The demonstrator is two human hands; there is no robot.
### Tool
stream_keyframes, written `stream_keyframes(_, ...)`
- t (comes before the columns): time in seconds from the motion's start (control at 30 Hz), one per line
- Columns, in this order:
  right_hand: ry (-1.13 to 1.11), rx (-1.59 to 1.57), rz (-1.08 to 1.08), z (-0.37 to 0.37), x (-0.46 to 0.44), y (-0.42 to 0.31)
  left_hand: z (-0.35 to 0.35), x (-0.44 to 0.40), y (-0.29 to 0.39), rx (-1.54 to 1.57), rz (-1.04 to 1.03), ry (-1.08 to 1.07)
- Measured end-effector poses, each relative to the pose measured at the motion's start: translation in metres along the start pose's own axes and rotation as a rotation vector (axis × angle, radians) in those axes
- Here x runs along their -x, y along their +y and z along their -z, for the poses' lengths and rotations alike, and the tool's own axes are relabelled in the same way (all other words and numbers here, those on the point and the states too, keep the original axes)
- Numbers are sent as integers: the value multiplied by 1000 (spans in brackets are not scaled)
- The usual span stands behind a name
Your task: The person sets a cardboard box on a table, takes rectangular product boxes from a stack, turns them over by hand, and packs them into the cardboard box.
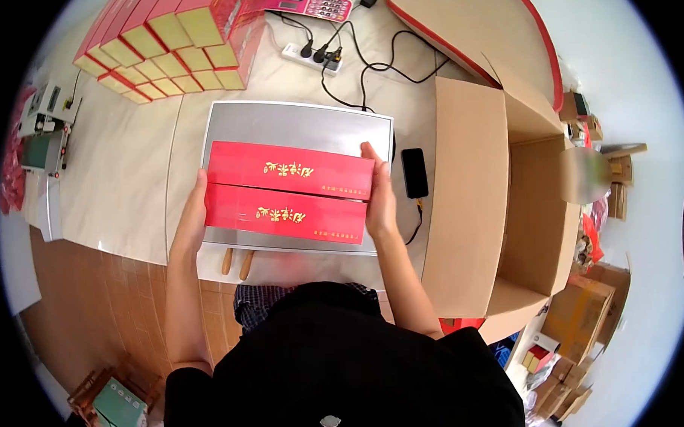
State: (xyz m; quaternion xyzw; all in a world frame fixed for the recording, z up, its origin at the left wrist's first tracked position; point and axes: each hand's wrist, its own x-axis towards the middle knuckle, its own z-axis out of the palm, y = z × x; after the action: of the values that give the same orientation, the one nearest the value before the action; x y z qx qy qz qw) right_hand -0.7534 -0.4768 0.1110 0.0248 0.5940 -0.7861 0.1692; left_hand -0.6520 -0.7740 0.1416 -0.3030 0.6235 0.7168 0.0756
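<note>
Two long red boxes with gold lettering, the far box (291, 169) and the near box (285, 214), lie side by side over a grey flat plate (285, 121) with a white rim. My left hand (194, 208) presses against their left ends, mostly edge-on to me. At the right ends, my right hand (382, 196) has its thumb and fingers along the boxes, so the pair is held between both palms. Whether the boxes rest on the plate or are slightly raised, I cannot tell.
Stacked red-and-yellow boxes (167, 42) stand at the back left, near a pink keypad device (312, 3) and a power strip (311, 58) with black cables. A phone (414, 173) lies right of the plate, beside an open cardboard carton (467, 195). Two wooden handles (237, 262) show at the front edge.
</note>
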Motion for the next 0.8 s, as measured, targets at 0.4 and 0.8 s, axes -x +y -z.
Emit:
stream_keyframes(0.4, 137, 359, 125, 18, 36, -108, -86, 2, -46, 72, -15, -36)
stream_keyframes(0.8, -117, 441, 85, -51, -18, -13, 26, 11, -30, -62, -115, 213)
